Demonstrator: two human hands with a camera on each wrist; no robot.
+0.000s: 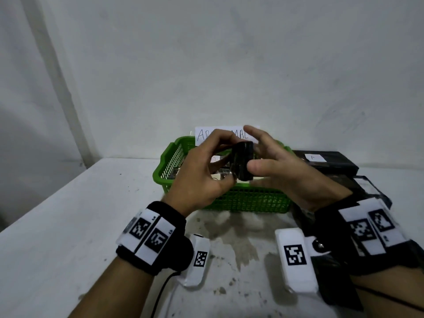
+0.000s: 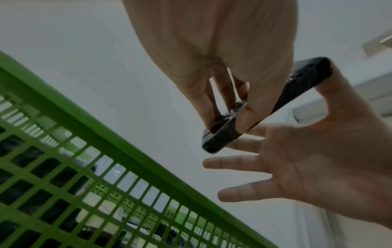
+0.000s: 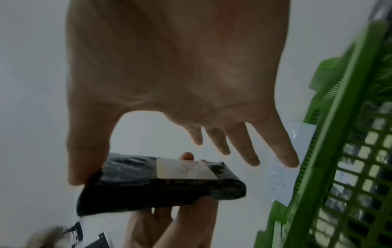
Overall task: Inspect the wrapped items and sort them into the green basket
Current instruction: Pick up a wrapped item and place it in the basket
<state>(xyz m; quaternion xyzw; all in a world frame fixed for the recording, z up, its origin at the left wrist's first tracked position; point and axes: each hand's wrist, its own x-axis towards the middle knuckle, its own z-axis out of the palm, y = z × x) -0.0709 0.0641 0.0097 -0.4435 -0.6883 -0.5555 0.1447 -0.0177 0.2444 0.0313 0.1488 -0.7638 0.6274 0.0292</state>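
A white wall [image 1: 206, 60] fills the view from 9 to 3 o'clock, with faint grey smudges on it. At 10 o'clock it meets a second wall [image 1: 20, 88] in a corner. Below stands a white table [image 1: 68, 221], its surface stained and worn at 6 o'clock. The light is dim and even.

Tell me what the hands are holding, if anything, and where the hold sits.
The left hand pinches the black wrapped item near one end, thumb against fingers. The right hand is spread; only its thumb touches the other end.
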